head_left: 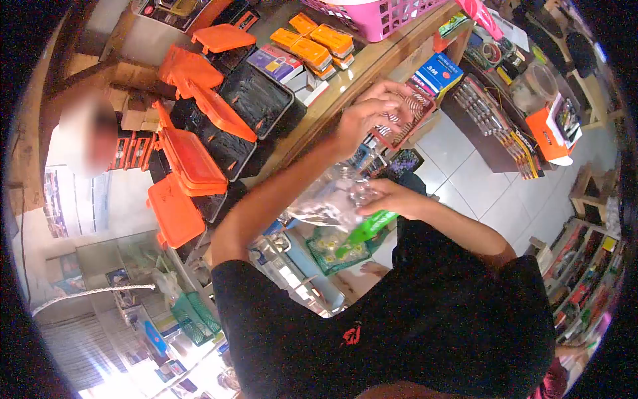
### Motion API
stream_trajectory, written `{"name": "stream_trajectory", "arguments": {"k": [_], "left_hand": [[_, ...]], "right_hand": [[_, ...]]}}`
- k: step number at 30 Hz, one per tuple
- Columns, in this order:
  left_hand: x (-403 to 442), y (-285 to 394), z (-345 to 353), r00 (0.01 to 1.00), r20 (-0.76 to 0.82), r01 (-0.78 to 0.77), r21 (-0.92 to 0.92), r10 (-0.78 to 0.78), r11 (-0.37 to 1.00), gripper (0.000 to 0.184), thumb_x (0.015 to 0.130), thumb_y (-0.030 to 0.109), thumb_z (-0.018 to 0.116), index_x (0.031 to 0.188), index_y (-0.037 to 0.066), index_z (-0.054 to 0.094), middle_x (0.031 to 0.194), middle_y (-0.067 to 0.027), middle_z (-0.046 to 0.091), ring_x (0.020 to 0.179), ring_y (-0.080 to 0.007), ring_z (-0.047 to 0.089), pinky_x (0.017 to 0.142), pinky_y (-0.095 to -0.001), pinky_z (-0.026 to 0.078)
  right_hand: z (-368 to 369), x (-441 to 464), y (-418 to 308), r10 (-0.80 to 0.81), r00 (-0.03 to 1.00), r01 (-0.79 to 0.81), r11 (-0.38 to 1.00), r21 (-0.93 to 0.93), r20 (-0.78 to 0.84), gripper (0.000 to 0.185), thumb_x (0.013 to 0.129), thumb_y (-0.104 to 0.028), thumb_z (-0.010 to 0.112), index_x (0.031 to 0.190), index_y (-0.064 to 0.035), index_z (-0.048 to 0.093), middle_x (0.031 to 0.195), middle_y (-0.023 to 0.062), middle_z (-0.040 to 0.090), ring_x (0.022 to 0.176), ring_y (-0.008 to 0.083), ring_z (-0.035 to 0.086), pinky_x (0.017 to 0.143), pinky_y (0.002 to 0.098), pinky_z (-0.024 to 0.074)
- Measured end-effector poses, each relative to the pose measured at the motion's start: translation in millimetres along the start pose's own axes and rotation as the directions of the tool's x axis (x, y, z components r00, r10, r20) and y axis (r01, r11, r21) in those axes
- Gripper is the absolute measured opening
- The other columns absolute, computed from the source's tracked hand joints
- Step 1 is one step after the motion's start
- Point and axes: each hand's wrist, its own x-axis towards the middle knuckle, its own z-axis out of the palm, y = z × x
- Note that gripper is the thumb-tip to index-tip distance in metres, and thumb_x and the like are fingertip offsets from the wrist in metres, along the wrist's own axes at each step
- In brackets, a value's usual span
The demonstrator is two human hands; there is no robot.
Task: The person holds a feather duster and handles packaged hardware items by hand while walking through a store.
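Note:
A red basket (424, 114) holds rows of shiny curved pieces. My left hand (376, 106) is at the basket's left side, its bent fingers closed over the rim and partly over the contents. Below it, my right hand (395, 199) grips a clear plastic bag (322, 199). Shiny pieces show inside or behind the clear plastic; blur hides which. A bright green strip (369, 229) hangs under my right hand, against the bag.
Orange-lidded black cases (193, 159) and orange boxes (312, 50) lie on the wooden counter (319, 116). A pink basket (379, 20) and a blue 3M box (435, 72) are beyond. A green basket (332, 249) sits below the bag. Another person's arm (568, 352) shows lower right.

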Motion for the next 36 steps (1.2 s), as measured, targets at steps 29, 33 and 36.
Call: {"name": "stream_trajectory", "arguments": {"k": [29, 33, 36], "left_hand": [[-1.8, 7.2, -2.3, 0.986, -0.011, 0.168, -0.037, -0.169, 0.985, 0.034, 0.091, 0.036, 0.045, 0.069, 0.011, 0.042, 0.051, 0.0054, 0.026, 0.043, -0.0050, 0.021, 0.042, -0.0242, 0.015], [-2.1, 1.5, -6.0, 0.981, -0.032, 0.192, -0.049, -0.193, 0.980, 0.032, 0.090, 0.035, 0.047, 0.069, 0.011, 0.042, 0.052, 0.0056, 0.027, 0.043, -0.0049, 0.021, 0.042, -0.0242, 0.014], [-2.1, 2.2, -6.1, 0.983, -0.029, 0.180, -0.066, -0.183, 0.981, 0.032, 0.089, 0.034, 0.049, 0.069, 0.011, 0.043, 0.052, 0.0056, 0.028, 0.042, -0.0047, 0.022, 0.042, -0.0241, 0.014]], "right_hand": [[59.6, 116.1, -32.6, -0.516, 0.848, 0.429, 0.527, -0.734, 0.125, 0.044, 0.086, -0.030, 0.063, 0.122, -0.0064, 0.054, 0.120, 0.0163, 0.056, 0.107, 0.0314, 0.053, 0.095, 0.0455, 0.0404], [63.5, 84.7, -23.5, -0.693, 0.718, 0.347, 0.273, -0.897, 0.067, 0.047, 0.085, -0.030, 0.062, 0.125, -0.0072, 0.051, 0.115, 0.0187, 0.056, 0.106, 0.0363, 0.054, 0.093, 0.0475, 0.0425], [66.9, 47.8, -20.9, -0.755, 0.655, 0.337, 0.266, -0.903, 0.022, 0.051, 0.083, -0.029, 0.064, 0.125, -0.0049, 0.047, 0.115, 0.0213, 0.054, 0.106, 0.0362, 0.052, 0.094, 0.0468, 0.0400]]}}
